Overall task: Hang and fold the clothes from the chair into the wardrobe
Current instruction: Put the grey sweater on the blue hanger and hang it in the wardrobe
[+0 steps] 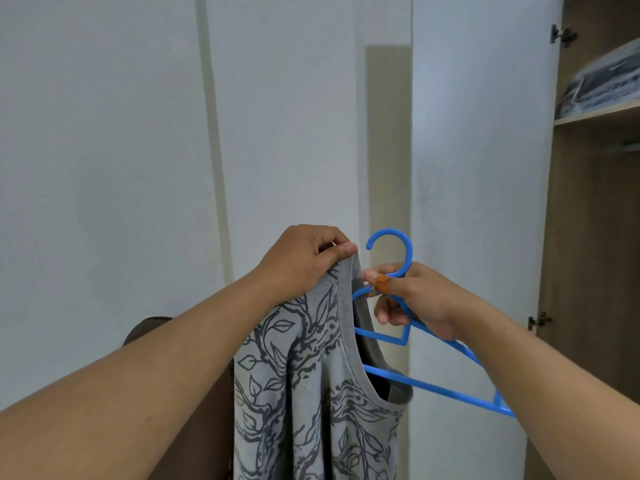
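A grey top (pixel 304 382) printed with dark leaves and branches hangs in front of me. My left hand (pixel 304 258) pinches its neckline at the shoulder and holds it up. My right hand (pixel 412 299) grips a blue plastic hanger (pixel 433 386) just below its hook. One arm of the hanger sits inside the neck opening; the other arm sticks out to the lower right. The wardrobe (pixel 595 237) stands open on the right, its white door (pixel 481 168) swung towards me.
A dark brown chair back (pixel 145 330) shows low behind my left forearm. Folded bedding (pixel 602 81) lies on the wardrobe's upper shelf (pixel 595 116). A hanging rail (pixel 627 147) is faintly visible under that shelf. White wall panels fill the left.
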